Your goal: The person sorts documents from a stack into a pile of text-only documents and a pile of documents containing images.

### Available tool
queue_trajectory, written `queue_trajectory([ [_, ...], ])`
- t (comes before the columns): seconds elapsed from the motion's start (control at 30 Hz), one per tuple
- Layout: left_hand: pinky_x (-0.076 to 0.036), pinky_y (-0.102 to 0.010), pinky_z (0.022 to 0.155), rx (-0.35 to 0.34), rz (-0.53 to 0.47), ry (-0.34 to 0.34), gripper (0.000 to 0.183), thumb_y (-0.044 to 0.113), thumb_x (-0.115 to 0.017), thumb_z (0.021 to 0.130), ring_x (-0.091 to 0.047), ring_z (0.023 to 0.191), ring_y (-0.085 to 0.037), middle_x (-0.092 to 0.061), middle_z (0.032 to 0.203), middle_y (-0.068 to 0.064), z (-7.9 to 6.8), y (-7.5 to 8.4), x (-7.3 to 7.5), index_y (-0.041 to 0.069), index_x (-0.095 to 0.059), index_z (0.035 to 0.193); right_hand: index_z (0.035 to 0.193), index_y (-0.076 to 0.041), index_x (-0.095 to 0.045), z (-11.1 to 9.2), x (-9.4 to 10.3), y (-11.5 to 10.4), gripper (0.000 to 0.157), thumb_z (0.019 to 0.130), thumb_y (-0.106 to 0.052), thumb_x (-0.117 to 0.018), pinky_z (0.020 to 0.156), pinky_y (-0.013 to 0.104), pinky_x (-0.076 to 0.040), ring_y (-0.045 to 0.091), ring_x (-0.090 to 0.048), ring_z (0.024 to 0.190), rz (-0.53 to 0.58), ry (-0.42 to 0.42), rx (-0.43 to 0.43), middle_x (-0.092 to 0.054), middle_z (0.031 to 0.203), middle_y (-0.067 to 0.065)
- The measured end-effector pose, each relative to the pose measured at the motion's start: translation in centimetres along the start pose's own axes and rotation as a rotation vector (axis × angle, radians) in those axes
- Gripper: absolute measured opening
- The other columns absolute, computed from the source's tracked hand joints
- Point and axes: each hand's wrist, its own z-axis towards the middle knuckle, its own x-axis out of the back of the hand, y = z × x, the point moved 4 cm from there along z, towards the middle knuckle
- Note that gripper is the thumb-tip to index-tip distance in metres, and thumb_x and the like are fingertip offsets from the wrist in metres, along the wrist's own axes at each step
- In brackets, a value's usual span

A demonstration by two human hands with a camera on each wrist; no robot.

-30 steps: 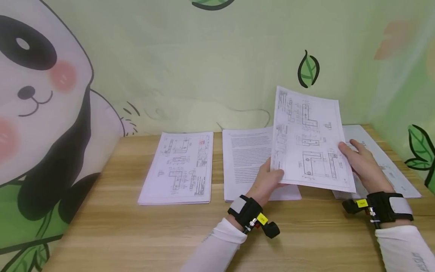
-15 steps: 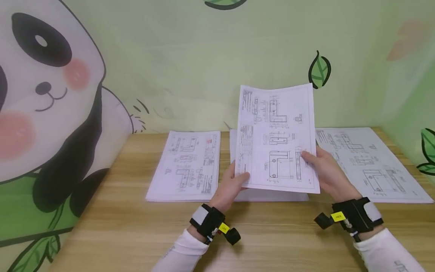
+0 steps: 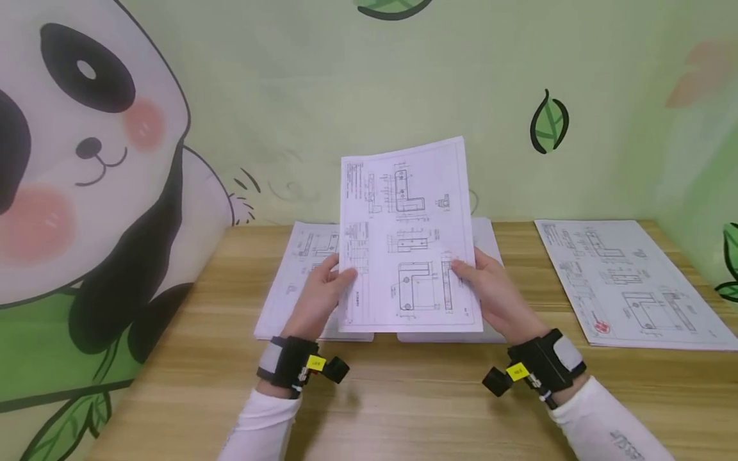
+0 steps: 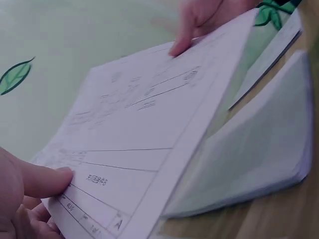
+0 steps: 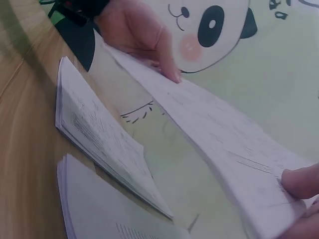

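Note:
Both hands hold up a white paper with a printed technical drawing (image 3: 412,243), tilted toward the head camera. My left hand (image 3: 317,298) pinches its left edge, thumb on the printed face and fingers behind. On the opposite edge my right hand (image 3: 501,301) grips it the same way. In the left wrist view the left thumb (image 4: 50,181) presses near the title block. The right wrist view shows the paper (image 5: 209,119) slightly bowed between the hands. Below and behind it lie a left paper stack (image 3: 279,314) and a middle paper stack (image 3: 489,246), both partly hidden.
A third paper stack (image 3: 625,282), topped by a similar drawing with a red stamp, lies at the right of the wooden table (image 3: 415,397). Behind the table hangs a green backdrop (image 3: 323,96) with a panda and leaves.
Both hands have carried the drawing leftward, from over the middle and right stacks to between the left and middle ones. The right stack is now uncovered. The head view has shifted slightly.

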Motion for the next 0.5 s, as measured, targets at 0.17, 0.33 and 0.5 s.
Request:
queue_trajectory([
  [0.17,-0.051,-0.044,0.09,0.029,0.155,0.162,0.055,0.034,-0.057,0.091,-0.06,0.107,-0.026,-0.058,0.127,-0.011,0.0,0.1,4.1,0.021,-0.039,0.141,0.142,-0.014,-0.034,2.0,-3.0,0.8,0.044,0.098,-0.011,-0.04,0.081,0.022,-0.052,0.018,-0.056,0.114,-0.048,-0.05,-0.048,-0.05,0.137,0.011],
  [0.33,-0.043,-0.051,0.1,0.1,0.23,0.281,0.055,0.036,-0.058,0.09,-0.053,0.117,-0.03,-0.05,0.136,-0.014,0.0,-0.6,7.3,0.016,-0.042,0.139,0.138,-0.015,-0.043,4.3,-5.2,2.5,0.043,0.095,-0.011,-0.048,0.076,0.025,-0.051,0.018,-0.062,0.101,-0.179,0.013,-0.078,-0.062,0.123,0.01],
  [0.5,-0.041,-0.052,0.102,0.144,0.271,0.34,0.048,0.033,-0.053,0.093,-0.05,0.118,-0.031,-0.049,0.137,-0.013,-0.3,-1.5,9.5,0.015,-0.045,0.137,0.133,-0.015,-0.051,6.1,-6.7,4.3,0.043,0.09,-0.017,-0.058,0.07,0.026,-0.053,0.017,-0.066,0.088,-0.296,0.098,-0.105,-0.068,0.112,0.012],
])
